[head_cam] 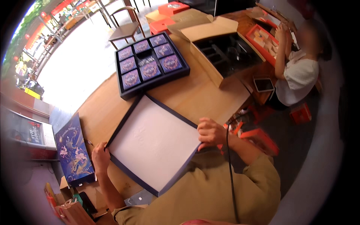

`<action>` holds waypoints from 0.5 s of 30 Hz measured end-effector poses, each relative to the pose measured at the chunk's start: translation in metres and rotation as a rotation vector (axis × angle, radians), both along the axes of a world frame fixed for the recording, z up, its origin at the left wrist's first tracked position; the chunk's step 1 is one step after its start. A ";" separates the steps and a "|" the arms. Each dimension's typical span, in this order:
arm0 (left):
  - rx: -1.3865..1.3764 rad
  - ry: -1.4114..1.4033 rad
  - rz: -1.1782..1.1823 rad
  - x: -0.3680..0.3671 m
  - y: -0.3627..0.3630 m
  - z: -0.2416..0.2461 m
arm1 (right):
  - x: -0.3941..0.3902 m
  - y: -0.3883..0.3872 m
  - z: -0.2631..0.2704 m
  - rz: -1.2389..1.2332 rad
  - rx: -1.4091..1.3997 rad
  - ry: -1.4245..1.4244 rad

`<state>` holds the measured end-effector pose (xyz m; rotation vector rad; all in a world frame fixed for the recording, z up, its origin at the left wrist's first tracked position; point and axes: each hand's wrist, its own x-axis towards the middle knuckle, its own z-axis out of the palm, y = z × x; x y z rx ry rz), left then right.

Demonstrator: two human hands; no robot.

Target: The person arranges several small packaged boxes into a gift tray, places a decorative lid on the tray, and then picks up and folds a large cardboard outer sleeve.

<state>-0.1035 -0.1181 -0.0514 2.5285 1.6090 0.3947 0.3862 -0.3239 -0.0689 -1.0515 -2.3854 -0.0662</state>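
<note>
Both my hands grip a shallow square box lid [157, 140], its white inner side up and its rim dark blue. My left hand [101, 157] closes on the left corner, my right hand [211, 133] on the right corner. Just beyond the lid lies a dark blue gift box [153, 86] with several small purple printed boxes [150, 70] in its compartments; the middle one shows a dark recess. On the left stands a blue illustrated festival box [74, 152]. A cardboard carton [208, 66] with raised flaps, holding a black tray insert [227, 53], sits on the table to the right.
The wooden table [180, 98] runs beneath the boxes. A co-worker [301, 73] sits at the right by a red box [263, 42] and a tablet [263, 84]. A black cable [229, 157] hangs near my right arm. Paper bags [73, 213] stand at lower left, a chair [125, 29] beyond the table.
</note>
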 end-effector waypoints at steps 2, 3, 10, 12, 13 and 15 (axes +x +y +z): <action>-0.013 -0.019 0.030 0.003 -0.001 0.001 | -0.002 0.000 0.000 0.033 -0.049 0.033; 0.004 -0.049 0.046 0.003 -0.003 -0.002 | -0.002 0.002 -0.002 0.051 -0.064 0.044; -0.078 -0.315 0.088 -0.003 0.000 -0.015 | 0.001 0.002 -0.005 0.041 -0.129 0.193; -0.130 -0.356 0.089 -0.005 0.002 -0.014 | 0.003 0.001 -0.006 0.020 -0.143 0.240; -0.134 -0.369 0.059 -0.009 0.006 -0.018 | 0.004 0.001 -0.007 0.015 -0.137 0.256; -0.141 -0.376 -0.014 -0.018 0.011 -0.026 | 0.005 0.000 -0.006 0.006 -0.128 0.283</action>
